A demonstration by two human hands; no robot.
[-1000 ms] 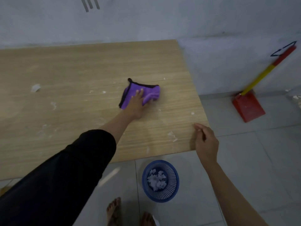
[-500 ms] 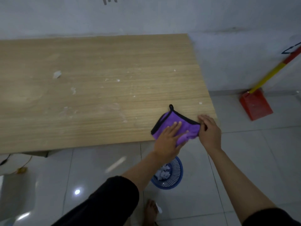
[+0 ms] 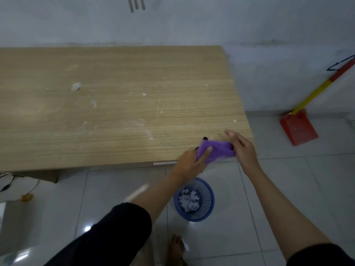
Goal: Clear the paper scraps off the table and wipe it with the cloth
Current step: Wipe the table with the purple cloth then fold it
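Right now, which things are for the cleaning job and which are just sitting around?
For the job:
purple cloth, held by left hand and right hand
paper scraps
table
blue basket

Just lying about:
red dustpan
cables

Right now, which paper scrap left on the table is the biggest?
The crumpled white scrap far left on the table, well away from both hands; the rest are tiny flecks.

Left hand fingers curled, right hand cupped, both hands gripping
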